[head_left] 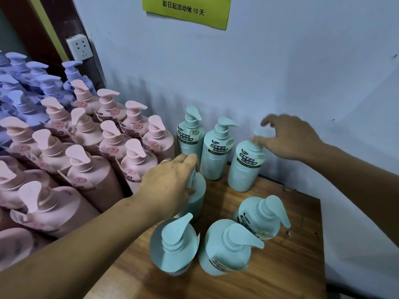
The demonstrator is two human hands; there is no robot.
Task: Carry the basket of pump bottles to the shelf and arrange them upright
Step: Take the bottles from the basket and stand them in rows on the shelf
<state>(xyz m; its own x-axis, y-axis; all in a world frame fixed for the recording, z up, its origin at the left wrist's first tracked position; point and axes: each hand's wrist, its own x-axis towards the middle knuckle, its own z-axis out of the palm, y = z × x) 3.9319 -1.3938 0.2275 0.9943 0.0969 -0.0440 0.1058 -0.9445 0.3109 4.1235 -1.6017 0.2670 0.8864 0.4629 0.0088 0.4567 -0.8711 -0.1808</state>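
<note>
Several mint-green pump bottles stand upright on the wooden shelf. My left hand grips the pump head of one green bottle in the middle row. My right hand pinches the pump of the back-right green bottle with thumb and fingers. Two more green bottles stand against the wall. Three others stand nearer to me. No basket is in view.
Rows of pink pump bottles fill the shelf to the left, with purple bottles behind them. The blue wall backs the shelf and carries a yellow notice and a socket. The shelf's right edge lies at about.
</note>
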